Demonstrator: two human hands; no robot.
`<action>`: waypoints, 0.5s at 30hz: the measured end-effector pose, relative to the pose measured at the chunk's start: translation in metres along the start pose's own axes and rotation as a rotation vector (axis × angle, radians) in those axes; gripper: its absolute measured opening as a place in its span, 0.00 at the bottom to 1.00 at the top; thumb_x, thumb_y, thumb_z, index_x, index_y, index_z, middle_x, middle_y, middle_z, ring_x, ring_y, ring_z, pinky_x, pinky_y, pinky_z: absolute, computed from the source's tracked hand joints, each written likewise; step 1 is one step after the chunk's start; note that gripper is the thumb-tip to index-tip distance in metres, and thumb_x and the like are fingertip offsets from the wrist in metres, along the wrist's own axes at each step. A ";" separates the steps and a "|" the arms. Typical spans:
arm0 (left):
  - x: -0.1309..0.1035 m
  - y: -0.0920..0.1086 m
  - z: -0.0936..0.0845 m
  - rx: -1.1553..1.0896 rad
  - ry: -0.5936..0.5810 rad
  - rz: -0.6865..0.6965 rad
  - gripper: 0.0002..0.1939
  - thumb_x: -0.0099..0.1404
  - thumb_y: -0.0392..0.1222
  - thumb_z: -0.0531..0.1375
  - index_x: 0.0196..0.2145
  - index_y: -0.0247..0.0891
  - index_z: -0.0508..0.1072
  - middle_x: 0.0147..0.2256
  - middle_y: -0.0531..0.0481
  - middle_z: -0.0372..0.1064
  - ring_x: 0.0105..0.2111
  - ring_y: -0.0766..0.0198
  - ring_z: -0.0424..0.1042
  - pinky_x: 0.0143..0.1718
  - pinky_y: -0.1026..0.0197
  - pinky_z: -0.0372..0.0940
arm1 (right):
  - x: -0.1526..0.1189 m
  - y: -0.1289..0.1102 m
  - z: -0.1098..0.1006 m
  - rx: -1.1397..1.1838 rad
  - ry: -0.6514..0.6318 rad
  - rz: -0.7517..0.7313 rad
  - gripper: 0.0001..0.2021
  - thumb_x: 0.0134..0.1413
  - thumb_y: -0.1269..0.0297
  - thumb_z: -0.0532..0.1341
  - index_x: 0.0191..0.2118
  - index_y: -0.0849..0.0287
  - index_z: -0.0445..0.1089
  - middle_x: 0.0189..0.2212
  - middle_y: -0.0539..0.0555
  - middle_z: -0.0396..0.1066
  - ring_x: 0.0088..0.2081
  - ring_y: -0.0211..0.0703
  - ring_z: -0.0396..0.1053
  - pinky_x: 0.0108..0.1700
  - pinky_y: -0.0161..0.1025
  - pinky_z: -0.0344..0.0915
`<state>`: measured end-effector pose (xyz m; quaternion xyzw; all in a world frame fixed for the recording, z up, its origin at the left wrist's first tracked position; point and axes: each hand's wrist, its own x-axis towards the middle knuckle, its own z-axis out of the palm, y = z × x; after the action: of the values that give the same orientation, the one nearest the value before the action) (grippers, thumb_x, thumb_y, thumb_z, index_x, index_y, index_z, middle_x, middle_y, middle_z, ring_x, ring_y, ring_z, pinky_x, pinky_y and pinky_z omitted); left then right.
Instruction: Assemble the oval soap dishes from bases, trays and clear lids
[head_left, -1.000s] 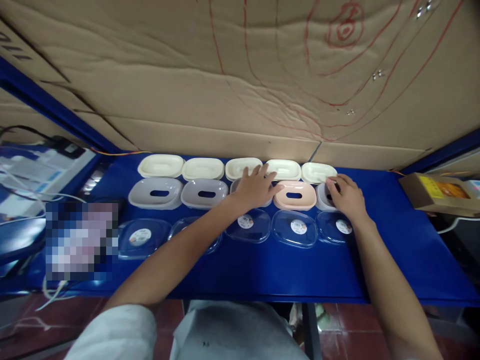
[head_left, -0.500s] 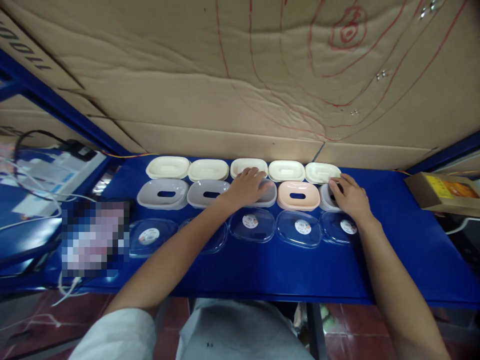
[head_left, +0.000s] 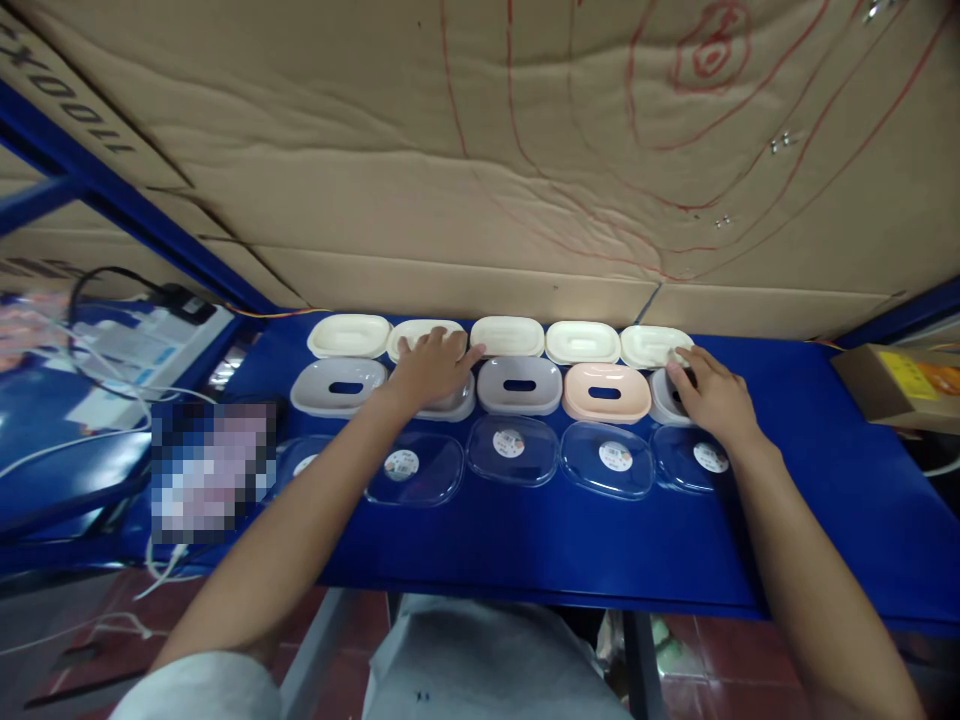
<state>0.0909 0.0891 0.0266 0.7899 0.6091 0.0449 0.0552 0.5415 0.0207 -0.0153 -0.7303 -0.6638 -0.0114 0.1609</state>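
Observation:
Several cream trays (head_left: 507, 337) form the back row on the blue table (head_left: 525, 545). In front of them are grey slotted dishes (head_left: 519, 386) and one peach dish (head_left: 607, 393), then clear lids (head_left: 512, 452) with round stickers. My left hand (head_left: 431, 372), fingers spread, rests over the second cream tray (head_left: 411, 333) from the left and the grey dish before it. My right hand (head_left: 712, 395), fingers apart, touches the right end of the rows, by the last cream tray (head_left: 654, 346) and the rightmost grey dish (head_left: 663, 397).
A phone-like blurred object (head_left: 214, 470) with a white cable lies at the left. Behind it are a power strip (head_left: 180, 345) and cables. A brown box (head_left: 911, 385) stands at the right, and a cardboard wall (head_left: 390, 200) rises behind.
My left hand has moved left, from the middle dish and tray to the second ones from the left. My right hand stays at the right end. The view has shifted slightly.

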 end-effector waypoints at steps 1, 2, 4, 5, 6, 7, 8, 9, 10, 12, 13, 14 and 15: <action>0.001 -0.004 0.002 -0.003 -0.013 0.008 0.29 0.83 0.59 0.48 0.67 0.40 0.71 0.65 0.29 0.70 0.67 0.32 0.68 0.65 0.22 0.60 | 0.000 0.000 0.000 -0.003 -0.003 0.004 0.31 0.77 0.43 0.48 0.69 0.57 0.71 0.71 0.68 0.68 0.72 0.68 0.67 0.68 0.69 0.66; 0.003 -0.006 0.005 -0.009 -0.024 0.022 0.28 0.82 0.58 0.49 0.68 0.42 0.70 0.64 0.31 0.71 0.67 0.35 0.68 0.65 0.27 0.62 | 0.000 0.000 0.000 -0.006 -0.005 0.007 0.31 0.77 0.43 0.48 0.69 0.57 0.72 0.71 0.69 0.68 0.72 0.69 0.67 0.68 0.70 0.66; 0.006 -0.006 0.011 -0.020 -0.028 0.048 0.27 0.82 0.57 0.52 0.71 0.45 0.67 0.65 0.33 0.71 0.69 0.39 0.66 0.66 0.33 0.63 | 0.000 0.001 0.001 -0.014 -0.007 0.012 0.32 0.77 0.43 0.48 0.69 0.58 0.72 0.72 0.69 0.67 0.71 0.70 0.67 0.67 0.71 0.66; 0.008 -0.004 0.013 -0.024 -0.024 0.053 0.28 0.81 0.57 0.52 0.72 0.45 0.66 0.66 0.34 0.70 0.69 0.39 0.65 0.67 0.34 0.63 | 0.000 0.001 0.001 -0.018 -0.007 0.013 0.32 0.77 0.43 0.48 0.69 0.57 0.72 0.72 0.69 0.67 0.71 0.70 0.67 0.67 0.72 0.67; 0.009 -0.003 0.015 -0.028 -0.019 0.055 0.29 0.81 0.57 0.53 0.72 0.45 0.65 0.67 0.34 0.70 0.69 0.39 0.65 0.67 0.35 0.63 | 0.000 0.001 0.002 -0.022 -0.007 0.013 0.32 0.77 0.42 0.48 0.69 0.57 0.72 0.72 0.69 0.67 0.71 0.70 0.67 0.67 0.72 0.67; 0.009 -0.003 0.016 -0.031 -0.014 0.056 0.29 0.81 0.57 0.53 0.72 0.44 0.66 0.67 0.34 0.69 0.69 0.39 0.65 0.67 0.35 0.63 | 0.000 0.002 0.002 -0.025 -0.006 0.012 0.32 0.77 0.42 0.48 0.68 0.57 0.73 0.72 0.69 0.67 0.71 0.70 0.67 0.67 0.72 0.67; 0.010 -0.003 0.016 -0.033 -0.009 0.055 0.28 0.81 0.58 0.53 0.71 0.44 0.66 0.68 0.34 0.68 0.69 0.40 0.65 0.67 0.36 0.64 | 0.000 0.002 0.002 -0.027 -0.006 0.010 0.32 0.77 0.42 0.47 0.68 0.57 0.73 0.71 0.69 0.68 0.71 0.70 0.67 0.67 0.72 0.67; 0.009 -0.004 0.015 -0.033 -0.002 0.050 0.28 0.81 0.58 0.53 0.71 0.44 0.67 0.68 0.35 0.68 0.69 0.41 0.66 0.67 0.38 0.64 | 0.000 0.003 0.002 -0.030 -0.006 0.008 0.32 0.77 0.42 0.47 0.68 0.56 0.73 0.71 0.69 0.68 0.71 0.70 0.68 0.67 0.72 0.67; 0.009 -0.007 0.012 -0.031 0.007 0.039 0.28 0.81 0.58 0.52 0.71 0.44 0.67 0.69 0.35 0.67 0.69 0.42 0.66 0.67 0.39 0.64 | 0.000 0.003 0.003 -0.031 -0.006 0.004 0.32 0.77 0.42 0.47 0.68 0.57 0.73 0.71 0.70 0.68 0.70 0.71 0.68 0.67 0.73 0.67; 0.007 -0.019 0.004 -0.017 0.031 -0.007 0.29 0.82 0.58 0.50 0.72 0.43 0.66 0.71 0.36 0.64 0.70 0.43 0.66 0.68 0.42 0.64 | 0.001 0.004 0.003 -0.030 -0.010 -0.005 0.32 0.77 0.42 0.47 0.68 0.57 0.73 0.71 0.70 0.68 0.70 0.72 0.68 0.66 0.74 0.67; 0.005 -0.027 -0.001 -0.005 0.044 -0.043 0.30 0.82 0.58 0.49 0.72 0.42 0.65 0.72 0.35 0.63 0.71 0.43 0.65 0.69 0.42 0.63 | 0.001 0.004 0.003 -0.028 -0.012 -0.009 0.32 0.77 0.42 0.47 0.68 0.57 0.73 0.71 0.71 0.68 0.70 0.72 0.68 0.66 0.74 0.67; 0.003 -0.037 -0.007 0.011 0.054 -0.086 0.31 0.82 0.59 0.48 0.73 0.41 0.65 0.72 0.34 0.62 0.71 0.41 0.65 0.69 0.41 0.62 | 0.001 0.005 0.003 -0.026 -0.013 -0.013 0.32 0.77 0.42 0.47 0.68 0.57 0.73 0.71 0.70 0.68 0.70 0.72 0.68 0.65 0.74 0.67; 0.001 -0.047 -0.012 0.029 0.061 -0.136 0.32 0.82 0.59 0.47 0.73 0.39 0.65 0.72 0.32 0.63 0.71 0.39 0.65 0.70 0.38 0.61 | 0.001 0.005 0.004 -0.023 -0.012 -0.014 0.32 0.77 0.42 0.47 0.68 0.57 0.73 0.71 0.70 0.67 0.70 0.72 0.68 0.65 0.74 0.68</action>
<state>0.0445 0.1027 0.0315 0.7456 0.6634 0.0562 0.0282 0.5459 0.0223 -0.0198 -0.7274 -0.6698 -0.0157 0.1481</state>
